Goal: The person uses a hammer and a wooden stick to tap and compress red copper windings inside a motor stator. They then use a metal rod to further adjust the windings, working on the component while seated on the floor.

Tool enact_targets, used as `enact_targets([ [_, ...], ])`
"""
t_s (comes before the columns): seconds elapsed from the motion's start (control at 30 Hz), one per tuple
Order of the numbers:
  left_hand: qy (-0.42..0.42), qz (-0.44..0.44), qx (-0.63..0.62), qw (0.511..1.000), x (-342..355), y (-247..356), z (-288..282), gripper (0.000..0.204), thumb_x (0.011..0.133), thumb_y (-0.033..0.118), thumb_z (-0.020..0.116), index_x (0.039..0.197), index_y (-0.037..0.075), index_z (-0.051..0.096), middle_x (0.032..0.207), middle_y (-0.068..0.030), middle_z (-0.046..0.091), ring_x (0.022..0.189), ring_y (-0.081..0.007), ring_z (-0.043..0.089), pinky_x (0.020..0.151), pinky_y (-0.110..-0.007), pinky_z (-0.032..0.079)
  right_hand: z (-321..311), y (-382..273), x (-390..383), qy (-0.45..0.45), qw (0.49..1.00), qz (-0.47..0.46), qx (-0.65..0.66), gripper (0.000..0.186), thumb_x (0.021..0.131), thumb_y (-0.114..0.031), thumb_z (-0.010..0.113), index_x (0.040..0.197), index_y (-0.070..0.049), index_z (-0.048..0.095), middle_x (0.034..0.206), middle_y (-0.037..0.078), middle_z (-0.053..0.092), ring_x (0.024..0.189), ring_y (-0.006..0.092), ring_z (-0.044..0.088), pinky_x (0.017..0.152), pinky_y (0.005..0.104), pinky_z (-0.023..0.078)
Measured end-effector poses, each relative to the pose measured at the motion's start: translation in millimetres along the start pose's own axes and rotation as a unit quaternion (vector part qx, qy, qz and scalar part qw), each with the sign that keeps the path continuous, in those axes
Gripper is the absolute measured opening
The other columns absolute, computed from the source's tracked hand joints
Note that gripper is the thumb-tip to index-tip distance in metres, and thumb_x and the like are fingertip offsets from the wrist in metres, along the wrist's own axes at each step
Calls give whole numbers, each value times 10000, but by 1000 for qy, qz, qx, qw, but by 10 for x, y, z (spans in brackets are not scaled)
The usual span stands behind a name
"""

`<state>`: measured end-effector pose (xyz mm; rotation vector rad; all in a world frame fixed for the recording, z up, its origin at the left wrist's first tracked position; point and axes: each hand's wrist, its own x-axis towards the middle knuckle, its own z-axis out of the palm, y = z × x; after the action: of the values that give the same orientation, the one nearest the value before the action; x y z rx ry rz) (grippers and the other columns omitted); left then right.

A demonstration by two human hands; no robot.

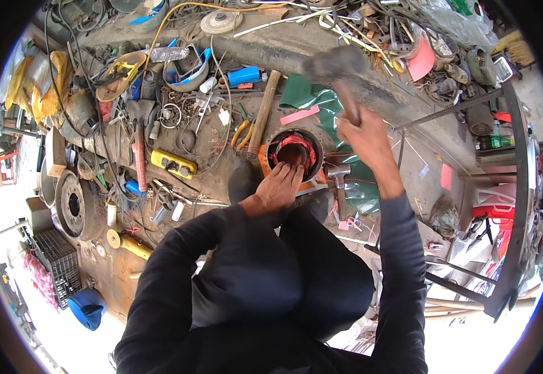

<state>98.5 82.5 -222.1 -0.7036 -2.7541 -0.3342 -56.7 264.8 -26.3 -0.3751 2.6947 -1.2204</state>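
A round metal housing [317, 148] with a red lining and a brown hollow inside stands on the ground between my feet. My left hand [276, 188] bears on its near edge, fingers held together and reaching over the rim; the thumb is hidden. Raised above and to the right, my right hand [369, 138] is closed round the handle of a hammer [335, 65], whose head is smeared by motion. A second hammer [339, 171] lies right beside the housing. Green sheeting [312, 93] spreads behind and to the right of it.
Left of the housing lie a wooden bar [264, 112], yellow-handled pliers [240, 132], a yellow control box [173, 163] and an axe-like tool [139, 140] with a red handle. A wheel [75, 204] and an angle grinder [128, 244] are farther left. A metal frame [516, 187] stands at right.
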Motion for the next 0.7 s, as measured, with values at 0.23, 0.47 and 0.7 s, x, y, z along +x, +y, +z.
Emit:
enact_targets([
  [0.23,-64,-21,34,997,162,-33,35,656,868,413,771,1329,-32,628,1071,-121,654,1084,-302,600,1087,-475,462,1115,448,1013,-175,981,-24,-82,336,866,-299,809,1081,-50,742,904,143,757,829,273,712,787,417,545],
  [0.47,-50,63,-30,996,221,-294,-18,367,854,302,712,1116,46,690,1023,-74,646,1067,-277,609,1016,-442,492,1133,872,829,-162,985,-58,20,363,897,-298,773,1076,11,710,932,234,748,883,382,751,811,451,562],
  [0.7,-148,332,-127,923,676,-1029,-192,434,757,223,765,1161,91,676,1074,-37,678,1273,-286,592,1323,-529,271,647,1176,154,-33,996,73,28,290,916,-239,778,1072,-5,707,968,223,768,926,373,769,819,442,580],
])
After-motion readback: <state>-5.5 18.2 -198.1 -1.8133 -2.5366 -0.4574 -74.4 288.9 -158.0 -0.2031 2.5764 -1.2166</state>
